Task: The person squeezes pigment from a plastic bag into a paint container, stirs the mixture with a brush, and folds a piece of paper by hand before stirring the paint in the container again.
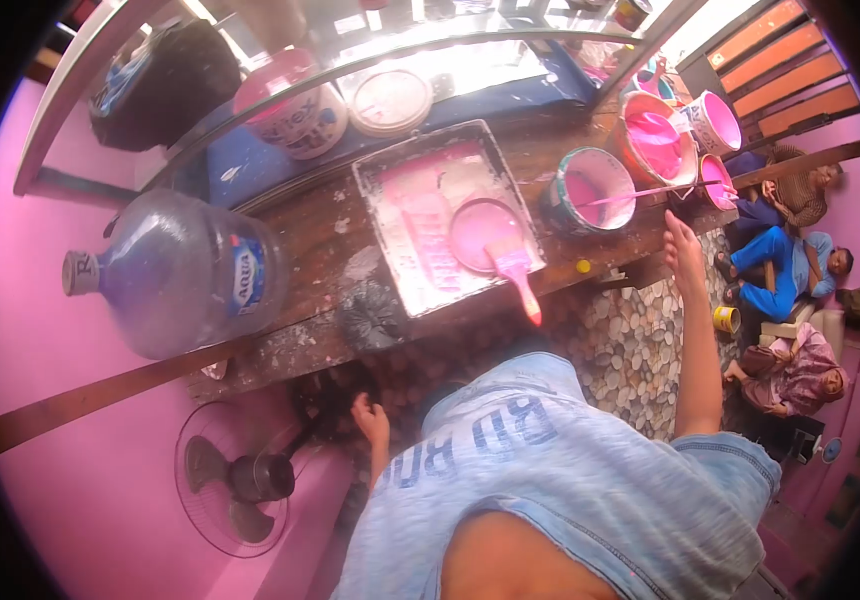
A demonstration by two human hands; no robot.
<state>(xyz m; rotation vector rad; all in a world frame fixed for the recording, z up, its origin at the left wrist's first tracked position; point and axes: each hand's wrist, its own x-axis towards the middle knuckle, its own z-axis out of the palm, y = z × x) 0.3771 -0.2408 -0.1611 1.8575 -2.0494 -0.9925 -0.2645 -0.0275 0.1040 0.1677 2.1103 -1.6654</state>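
My right hand (683, 250) is at the table's right front edge, fingers apart, holding nothing, just below a small pot of pink paint (718, 182). A thin pink-stained stick (640, 193) lies across an open paint tub (594, 190) to its left. Low in front of the table, my left hand (372, 418) hangs empty with its fingers apart. Between the hands, on the wooden table (330, 245), sits a pink-smeared paint tray (415, 235). It holds a round lid (478, 232), and a brush (512, 268) with pink bristles rests on both, its handle past the front rim.
A large water bottle (185, 275) lies at the left above a fan (240, 480). Behind the tray are a bucket (295, 110) and white lid (390, 102). More paint buckets (655, 140) stand right. Several people (780, 270) sit on the floor at the far right.
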